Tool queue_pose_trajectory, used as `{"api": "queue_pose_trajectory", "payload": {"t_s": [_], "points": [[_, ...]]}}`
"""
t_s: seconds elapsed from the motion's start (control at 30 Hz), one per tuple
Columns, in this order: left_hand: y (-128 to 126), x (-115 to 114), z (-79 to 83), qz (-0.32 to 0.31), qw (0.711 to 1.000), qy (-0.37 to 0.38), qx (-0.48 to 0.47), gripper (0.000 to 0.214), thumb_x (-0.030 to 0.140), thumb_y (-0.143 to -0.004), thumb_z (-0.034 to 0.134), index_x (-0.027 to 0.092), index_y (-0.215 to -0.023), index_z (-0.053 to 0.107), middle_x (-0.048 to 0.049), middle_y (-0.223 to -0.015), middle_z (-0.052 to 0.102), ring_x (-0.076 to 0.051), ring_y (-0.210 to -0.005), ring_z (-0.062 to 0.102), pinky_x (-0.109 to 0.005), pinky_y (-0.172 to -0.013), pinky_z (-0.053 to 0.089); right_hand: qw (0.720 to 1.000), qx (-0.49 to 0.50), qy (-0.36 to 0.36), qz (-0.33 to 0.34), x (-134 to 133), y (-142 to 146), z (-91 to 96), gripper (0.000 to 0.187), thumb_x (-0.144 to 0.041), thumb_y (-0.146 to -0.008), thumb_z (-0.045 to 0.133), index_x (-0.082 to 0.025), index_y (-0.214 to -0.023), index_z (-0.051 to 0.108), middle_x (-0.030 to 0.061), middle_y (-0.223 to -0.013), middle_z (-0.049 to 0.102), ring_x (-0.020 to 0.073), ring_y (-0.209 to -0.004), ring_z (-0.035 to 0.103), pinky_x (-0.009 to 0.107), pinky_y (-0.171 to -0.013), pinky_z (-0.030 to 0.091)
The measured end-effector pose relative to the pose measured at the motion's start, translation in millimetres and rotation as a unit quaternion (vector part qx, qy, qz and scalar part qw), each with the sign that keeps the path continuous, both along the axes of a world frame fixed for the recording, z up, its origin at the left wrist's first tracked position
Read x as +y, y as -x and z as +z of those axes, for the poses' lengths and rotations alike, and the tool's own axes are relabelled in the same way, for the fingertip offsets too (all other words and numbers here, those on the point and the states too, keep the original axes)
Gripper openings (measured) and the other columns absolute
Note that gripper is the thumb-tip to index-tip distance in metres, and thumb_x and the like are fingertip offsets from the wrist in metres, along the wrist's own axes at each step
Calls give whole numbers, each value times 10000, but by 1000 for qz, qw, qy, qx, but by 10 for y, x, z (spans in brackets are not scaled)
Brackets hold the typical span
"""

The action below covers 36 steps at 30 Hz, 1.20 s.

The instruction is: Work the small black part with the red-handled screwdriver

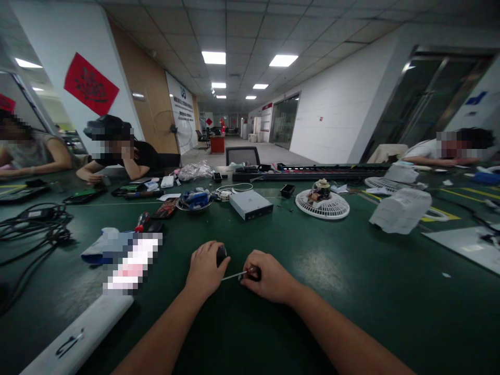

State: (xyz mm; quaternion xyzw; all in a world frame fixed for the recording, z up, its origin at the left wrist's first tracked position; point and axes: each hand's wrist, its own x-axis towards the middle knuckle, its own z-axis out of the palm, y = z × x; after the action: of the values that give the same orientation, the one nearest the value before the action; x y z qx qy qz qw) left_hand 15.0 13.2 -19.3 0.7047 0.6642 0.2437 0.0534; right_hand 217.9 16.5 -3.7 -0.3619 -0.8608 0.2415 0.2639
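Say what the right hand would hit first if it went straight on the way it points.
Probably the left hand, or the dark object in it; the screwdriver in the right hand points that way, but depth is unclear.

A grey metal drive box (250,202) sits mid-frame, and right of it lies a white round grille (325,210) with a brown-and-cream mechanism (319,191) on top. Farther right is a white plastic housing (401,211). Tangled black cables (37,213) lie at the left edge. Upper left hangs a red paper (91,83) (tilted, with dark characters); below it, a person in black (146,156) leans on the table.
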Motion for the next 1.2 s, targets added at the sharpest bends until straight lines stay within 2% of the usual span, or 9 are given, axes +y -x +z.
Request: {"api": "queue_pose_trajectory", "payload": {"t_s": [0.07, 0.17, 0.33, 0.43, 0.63, 0.73, 0.87, 1.07, 1.2], "points": [[3, -15, 14, -14, 1000, -3, -2, 287, 296, -851, 593, 191, -1118, 589, -94, -1204, 610, -258, -1153, 528, -421, -1000, 363, 1000, -10, 7, -8, -11, -5, 22, 191, -158, -695, 735, -188, -699, 547, -30, -683, 533, 129, -672, 500, 235, -585, 361], [12, -28, 7, -22, 1000, -10, -5, 308, 280, -847, 596, 188, -1139, 563, -97, -1198, 607, -254, -1148, 531, -412, -997, 368, 1000, 1, 11, -21, -26, -5, 50, 223, -161, -682, 745, -189, -720, 527, -34, -706, 526, 123, -660, 482, 238, -585, 352], [33, -3, -69, -21, 1000, -20, -8, 372, 278, -838, 592, 160, -1187, 539, -115, -1223, 591, -265, -1180, 513, -421, -1023, 350, 1000, 21, 14, -4, -34, 22, 35, 193, -171, -718, 735, -195, -871, 620, 4, -813, 603, 164, -803, 545, 266, -686, 421], [33, 6, -83, -19, 1000, -19, -4, 378, 278, -837, 587, 164, -1194, 536, -115, -1232, 585, -265, -1192, 505, -423, -1034, 340, 1000, 2, 12, 1, -19, 36, 2, 138, -133, -757, 690, -199, -876, 666, 14, -799, 625, 167, -811, 567, 270, -701, 437], [15, -21, -12, 7, 1000, 17, 4, 315, 302, -858, 563, 200, -1156, 556, -102, -1250, 584, -279, -1213, 487, -488, -1063, 283, 998, 26, 26, -45, 30, -14, 10, 78, -141, -754, 701, -205, -798, 696, 14, -817, 678, 157, -748, 593, 266, -661, 442], [19, -27, 0, 2, 1000, 25, 5, 274, 312, -873, 558, 218, -1130, 569, -89, -1261, 581, -282, -1219, 480, -504, -1053, 283, 994, 55, 37, -90, 56, -47, 26, 79, -198, -765, 706, -206, -841, 724, 11, -783, 667, 149, -694, 586, 265, -651, 442], [9, -32, 14, -12, 1000, 16, 15, 254, 302, -882, 571, 239, -1128, 581, -79, -1262, 587, -272, -1207, 489, -479, -1038, 292, 983, 81, 81, -145, 102, -65, 4, 166, -279, -771, 704, -190, -906, 741, -31, -605, 570, 127, -567, 519, 247, -572, 404], [-44, -64, 119, -62, 998, 1, 10, 261, 319, -848, 647, 286, -1106, 626, -30, -1150, 662, -253, -1105, 556, -447, -1010, 314, 971, 137, 108, -163, 133, -69, -16, 173, -272, -751, 701, -170, -890, 722, 6, -719, 659, 152, -666, 598, 258, -628, 450], [-65, -80, 158, -114, 993, -8, -5, 319, 359, -815, 690, 295, -1123, 638, -9, -1087, 705, -241, -1044, 598, -443, -1021, 321, 970, 146, 97, -166, 100, -48, 2, 123, -267, -723, 723, -166, -779, 679, -27, -619, 584, 128, -578, 535, 238, -551, 402]]}}
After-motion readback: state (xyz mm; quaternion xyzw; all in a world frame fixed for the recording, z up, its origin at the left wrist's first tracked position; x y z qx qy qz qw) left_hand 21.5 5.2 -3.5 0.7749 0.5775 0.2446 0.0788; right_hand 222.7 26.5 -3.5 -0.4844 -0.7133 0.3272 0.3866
